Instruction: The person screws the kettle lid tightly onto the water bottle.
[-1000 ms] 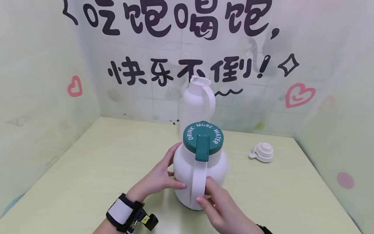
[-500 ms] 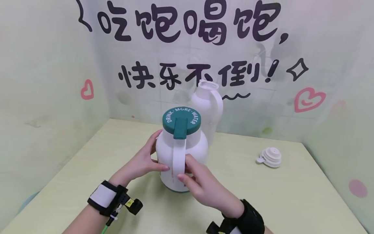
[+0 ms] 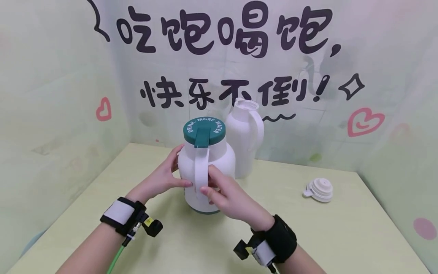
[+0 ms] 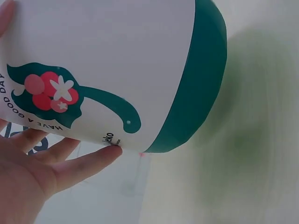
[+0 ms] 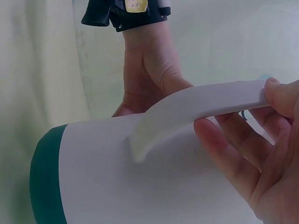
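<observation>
A white thermos jug [image 3: 186, 161] with a green lid [image 3: 204, 132] stands upright before me. My left hand [image 3: 162, 177] holds its left side, thumb in front and fingers spread along the body. In the left wrist view, the jug [image 4: 117, 42] shows a fruit print and a green base, and the fingers [image 4: 88, 165] lie against its wall. My right hand [image 3: 229, 192] grips the handle [image 3: 202, 167]; in the right wrist view its thumb and fingers pinch the handle [image 5: 201, 100]. I cannot tell whether the base touches the table.
A taller white pitcher [image 3: 241, 140], lidless at the mouth, stands behind the jug to the right. A white stepped lid [image 3: 319, 189] with a tab lies on the pale table [image 3: 291, 228] at the right. Printed walls enclose the back and sides.
Both hands have carried the jug left and away from me, so more of the pitcher shows. The head view has also shifted. The white lid stays on the table.
</observation>
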Motion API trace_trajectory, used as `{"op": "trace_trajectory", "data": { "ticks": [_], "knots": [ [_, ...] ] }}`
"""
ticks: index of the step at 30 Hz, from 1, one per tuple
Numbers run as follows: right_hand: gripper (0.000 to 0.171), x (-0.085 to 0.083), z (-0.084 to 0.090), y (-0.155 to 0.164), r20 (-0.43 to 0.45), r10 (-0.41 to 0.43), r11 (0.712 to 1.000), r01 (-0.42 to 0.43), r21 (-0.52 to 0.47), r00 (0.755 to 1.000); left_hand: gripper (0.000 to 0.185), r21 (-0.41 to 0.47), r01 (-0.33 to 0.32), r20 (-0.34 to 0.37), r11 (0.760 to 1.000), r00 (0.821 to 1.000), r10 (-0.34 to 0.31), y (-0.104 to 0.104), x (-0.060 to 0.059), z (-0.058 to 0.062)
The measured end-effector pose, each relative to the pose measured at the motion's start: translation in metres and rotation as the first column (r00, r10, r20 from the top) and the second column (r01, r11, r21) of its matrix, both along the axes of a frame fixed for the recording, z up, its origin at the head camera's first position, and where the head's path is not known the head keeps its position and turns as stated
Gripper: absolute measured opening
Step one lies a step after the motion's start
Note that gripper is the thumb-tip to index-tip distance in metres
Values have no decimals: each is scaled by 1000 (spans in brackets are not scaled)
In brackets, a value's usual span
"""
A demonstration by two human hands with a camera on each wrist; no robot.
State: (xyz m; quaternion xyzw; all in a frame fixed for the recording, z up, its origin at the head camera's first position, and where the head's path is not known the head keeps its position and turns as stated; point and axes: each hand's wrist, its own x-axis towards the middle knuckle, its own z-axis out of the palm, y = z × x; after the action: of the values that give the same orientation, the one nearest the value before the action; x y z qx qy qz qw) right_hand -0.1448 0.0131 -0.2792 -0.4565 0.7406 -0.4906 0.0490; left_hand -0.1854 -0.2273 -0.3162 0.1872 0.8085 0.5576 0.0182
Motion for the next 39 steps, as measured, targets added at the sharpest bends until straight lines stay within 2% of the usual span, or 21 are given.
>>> {"op": "trace_trajectory", "data": {
  "ticks": [7, 14, 18, 23, 25, 29, 32, 34, 39],
  "knots": [
    [27, -23, -3, -16, 30, -5, 1000, 5, -24, 1000, 103, -29, 3, 26, 1000, 1000, -3, -17, -21, 4],
    [29, -42, -13, -37, 94, 7, 999, -4, -32, 996, 105, -42, 2, 80, 999, 997, 1, -40, -38, 2],
    [28, -55, -18, -49, 130, 0, 999, 7, -54, 992, 103, -10, 49, 125, 999, 991, -48, -50, -53, 1],
    [27, -73, -24, -62, 145, -21, 996, 34, -88, 989, 98, 36, 133, 144, 991, 980, -136, -60, -76, 1],
    [26, -80, -26, -66, 143, -35, 994, 50, -97, 989, 96, 58, 163, 151, 985, 974, -170, -62, -85, 0],
    [26, -91, -30, -72, 145, -65, 991, 81, -107, 987, 96, 112, 186, 211, 976, 955, -206, -64, -100, -3],
    [25, -99, -33, -75, 150, -79, 990, 95, -107, 986, 98, 132, 166, 257, 977, 946, -195, -64, -109, -6],
    [25, -105, -36, -75, 165, -93, 988, 112, -110, 982, 99, 137, 154, 268, 978, 945, -187, -62, -115, -8],
    [26, -117, -39, -69, 195, -131, 982, 154, -107, 972, 98, 171, 171, 272, 970, 938, -213, -51, -131, -8]
  ]
}}
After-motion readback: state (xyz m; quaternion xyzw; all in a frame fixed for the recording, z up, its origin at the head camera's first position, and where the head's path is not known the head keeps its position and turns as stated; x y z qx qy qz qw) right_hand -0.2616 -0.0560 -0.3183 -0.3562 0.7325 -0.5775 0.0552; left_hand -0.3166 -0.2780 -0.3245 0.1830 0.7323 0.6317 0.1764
